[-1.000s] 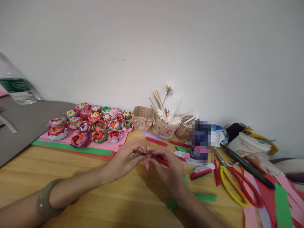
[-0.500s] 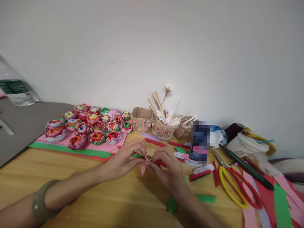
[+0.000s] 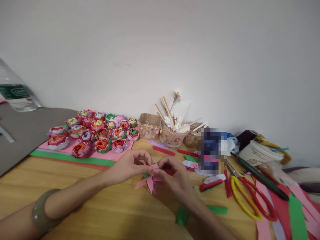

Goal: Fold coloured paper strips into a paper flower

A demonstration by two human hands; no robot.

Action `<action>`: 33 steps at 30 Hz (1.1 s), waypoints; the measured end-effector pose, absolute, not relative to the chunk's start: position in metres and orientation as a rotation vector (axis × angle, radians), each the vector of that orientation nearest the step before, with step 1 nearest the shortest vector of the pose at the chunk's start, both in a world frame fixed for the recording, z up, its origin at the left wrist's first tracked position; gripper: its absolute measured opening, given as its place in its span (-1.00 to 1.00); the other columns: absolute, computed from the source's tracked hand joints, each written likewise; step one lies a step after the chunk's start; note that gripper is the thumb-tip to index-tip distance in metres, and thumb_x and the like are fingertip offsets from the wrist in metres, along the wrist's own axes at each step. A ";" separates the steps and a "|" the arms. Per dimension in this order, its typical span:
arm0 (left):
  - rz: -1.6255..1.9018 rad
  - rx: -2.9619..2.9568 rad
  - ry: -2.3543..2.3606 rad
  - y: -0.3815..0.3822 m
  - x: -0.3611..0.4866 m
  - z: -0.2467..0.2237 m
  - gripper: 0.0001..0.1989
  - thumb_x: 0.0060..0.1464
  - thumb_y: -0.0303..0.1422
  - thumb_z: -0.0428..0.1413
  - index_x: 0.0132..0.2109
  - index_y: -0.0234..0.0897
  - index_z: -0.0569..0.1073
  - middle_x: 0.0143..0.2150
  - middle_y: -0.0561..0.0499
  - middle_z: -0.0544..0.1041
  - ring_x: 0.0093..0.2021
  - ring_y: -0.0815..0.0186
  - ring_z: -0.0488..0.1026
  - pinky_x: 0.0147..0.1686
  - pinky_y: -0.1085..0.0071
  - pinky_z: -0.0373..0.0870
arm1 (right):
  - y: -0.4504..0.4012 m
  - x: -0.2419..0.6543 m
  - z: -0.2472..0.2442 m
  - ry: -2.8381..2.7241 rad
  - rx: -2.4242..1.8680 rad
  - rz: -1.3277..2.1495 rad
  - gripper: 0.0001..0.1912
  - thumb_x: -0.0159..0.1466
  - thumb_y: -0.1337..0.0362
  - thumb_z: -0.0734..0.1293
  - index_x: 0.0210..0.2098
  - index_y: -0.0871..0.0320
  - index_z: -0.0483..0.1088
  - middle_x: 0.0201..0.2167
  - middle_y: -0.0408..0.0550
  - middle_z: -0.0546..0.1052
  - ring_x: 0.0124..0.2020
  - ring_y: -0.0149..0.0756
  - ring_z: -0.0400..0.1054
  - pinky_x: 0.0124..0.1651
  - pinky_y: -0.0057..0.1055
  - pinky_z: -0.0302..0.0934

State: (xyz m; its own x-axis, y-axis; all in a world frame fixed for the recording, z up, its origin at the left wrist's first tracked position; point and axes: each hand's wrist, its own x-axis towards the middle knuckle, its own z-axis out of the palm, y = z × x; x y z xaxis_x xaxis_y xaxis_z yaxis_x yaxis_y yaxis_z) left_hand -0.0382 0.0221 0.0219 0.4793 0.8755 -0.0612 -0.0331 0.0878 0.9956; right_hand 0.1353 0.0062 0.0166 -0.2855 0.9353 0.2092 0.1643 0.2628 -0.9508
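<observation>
Between my two hands, a little above the wooden table, is a paper flower [image 3: 150, 184] with pointed pink petals spread downward and bits of green and red behind it. My left hand [image 3: 133, 165], with a ring on one finger, pinches its left side. From the right, the thumb and forefinger of my right hand [image 3: 175, 175] pinch the folded pink paper. My fingers hide the flower's centre. Finished-looking folded paper flowers [image 3: 103, 145] in several colours stand to the left on a pink sheet [image 3: 127, 150].
Behind my hands stand small woven baskets [image 3: 149, 128], one full of sticks. Folded paper strips [image 3: 212, 180], a blurred-out box, scissors [image 3: 246, 200], a white tub [image 3: 260, 153] and coloured paper [image 3: 297, 216] crowd the right. A plastic bottle [image 3: 18, 93] lies tilted at far left.
The pink paper flower has been turned over in my hands, so more of its pink petals now show, fanned out below my fingers. Both hands stay pinched in nearly the same place.
</observation>
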 end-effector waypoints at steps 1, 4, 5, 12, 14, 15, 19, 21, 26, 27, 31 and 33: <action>0.808 1.304 0.840 0.022 -0.038 0.022 -0.78 -0.15 -0.31 0.22 -0.43 -0.33 0.35 -0.49 0.12 0.38 -0.47 0.44 0.35 -0.43 0.49 0.26 | 0.006 0.135 0.017 -1.670 -1.021 1.108 -0.84 0.11 0.26 0.35 -0.51 0.17 0.30 -0.54 -0.19 0.39 -0.50 -0.43 0.25 -0.42 -0.51 0.13; 0.799 1.308 0.853 0.021 -0.036 0.024 -0.80 -0.13 -0.32 0.20 -0.40 -0.32 0.37 -0.48 0.11 0.40 -0.46 0.43 0.36 -0.43 0.49 0.27 | 0.005 0.136 0.021 -1.723 -0.982 1.068 -0.83 0.17 0.22 0.31 -0.48 0.17 0.32 -0.51 -0.14 0.43 -0.47 -0.40 0.30 -0.42 -0.50 0.16; 0.798 1.317 0.854 0.020 -0.035 0.024 -0.81 -0.11 -0.31 0.19 -0.39 -0.32 0.36 -0.48 0.10 0.41 -0.45 0.42 0.37 -0.42 0.48 0.28 | 0.005 0.136 0.021 -1.757 -0.971 1.019 -0.84 0.19 0.22 0.29 -0.47 0.17 0.33 -0.51 -0.13 0.44 -0.46 -0.39 0.31 -0.42 -0.50 0.17; 1.033 1.775 0.981 0.013 -0.032 0.025 -0.89 -0.01 -0.41 0.07 -0.47 -0.31 0.37 -0.47 0.04 0.40 -0.42 0.37 0.35 -0.43 0.46 0.26 | -0.001 0.137 0.010 -2.027 -0.991 0.201 -0.86 0.24 0.39 0.18 -0.42 0.17 0.32 -0.52 -0.08 0.44 -0.47 -0.35 0.29 -0.40 -0.45 0.14; 1.056 1.875 1.021 0.014 -0.032 0.026 -0.90 0.00 -0.43 0.04 -0.45 -0.31 0.39 -0.45 0.03 0.42 -0.39 0.36 0.36 -0.40 0.46 0.26 | -0.001 0.137 0.008 -2.024 -0.991 0.163 -0.86 0.24 0.39 0.18 -0.41 0.17 0.33 -0.51 -0.07 0.45 -0.46 -0.35 0.31 -0.39 -0.45 0.15; 1.024 1.853 1.045 0.014 -0.032 0.027 -0.91 0.00 -0.43 0.05 -0.43 -0.31 0.40 -0.44 0.02 0.44 -0.39 0.36 0.37 -0.40 0.46 0.27 | 0.000 0.137 0.008 -2.003 -1.000 0.212 -0.87 0.24 0.38 0.19 -0.41 0.17 0.34 -0.50 -0.07 0.46 -0.46 -0.35 0.32 -0.39 -0.46 0.17; 0.879 1.626 1.032 0.019 -0.033 0.027 -0.90 0.00 -0.39 0.06 -0.41 -0.31 0.42 -0.46 0.04 0.50 -0.41 0.36 0.42 -0.38 0.45 0.32 | 0.005 0.136 0.014 -1.859 -1.116 0.645 -0.89 0.19 0.34 0.25 -0.45 0.18 0.37 -0.51 -0.10 0.49 -0.48 -0.38 0.35 -0.41 -0.49 0.20; 0.904 1.558 1.007 0.021 -0.034 0.026 -0.90 0.00 -0.39 0.07 -0.42 -0.31 0.42 -0.46 0.06 0.50 -0.40 0.36 0.44 -0.37 0.46 0.33 | 0.007 0.135 0.016 -1.794 -1.174 0.860 -0.89 0.17 0.31 0.27 -0.47 0.19 0.38 -0.52 -0.11 0.49 -0.48 -0.38 0.35 -0.42 -0.49 0.20; 0.864 1.438 0.992 0.026 -0.035 0.022 -0.91 -0.10 -0.38 0.16 -0.39 -0.31 0.45 -0.42 0.05 0.55 -0.37 0.34 0.48 -0.33 0.45 0.36 | 0.011 0.137 0.011 -1.724 -1.164 1.076 -0.84 0.16 0.23 0.29 -0.46 0.21 0.40 -0.49 -0.09 0.50 -0.45 -0.36 0.35 -0.40 -0.47 0.19; 0.848 1.410 0.990 0.027 -0.036 0.022 -0.89 -0.13 -0.37 0.18 -0.40 -0.31 0.45 -0.42 0.05 0.55 -0.37 0.33 0.48 -0.33 0.44 0.37 | 0.011 0.138 0.011 -1.714 -1.160 1.111 -0.83 0.16 0.23 0.29 -0.46 0.21 0.41 -0.49 -0.09 0.50 -0.45 -0.36 0.35 -0.40 -0.47 0.19; 0.829 1.346 1.000 0.030 -0.038 0.022 -0.89 -0.18 -0.38 0.21 -0.46 -0.33 0.45 -0.48 0.06 0.53 -0.43 0.35 0.46 -0.36 0.44 0.36 | 0.013 0.138 0.011 -1.670 -1.152 1.270 -0.87 0.14 0.27 0.28 -0.44 0.20 0.41 -0.48 -0.11 0.49 -0.45 -0.37 0.35 -0.39 -0.48 0.19; 0.832 1.331 0.998 0.030 -0.038 0.022 -0.88 -0.18 -0.37 0.21 -0.46 -0.33 0.46 -0.49 0.06 0.53 -0.44 0.36 0.45 -0.37 0.45 0.35 | 0.013 0.138 0.011 -1.672 -1.164 1.279 -0.88 0.14 0.29 0.28 -0.45 0.20 0.41 -0.49 -0.11 0.49 -0.45 -0.39 0.35 -0.40 -0.48 0.19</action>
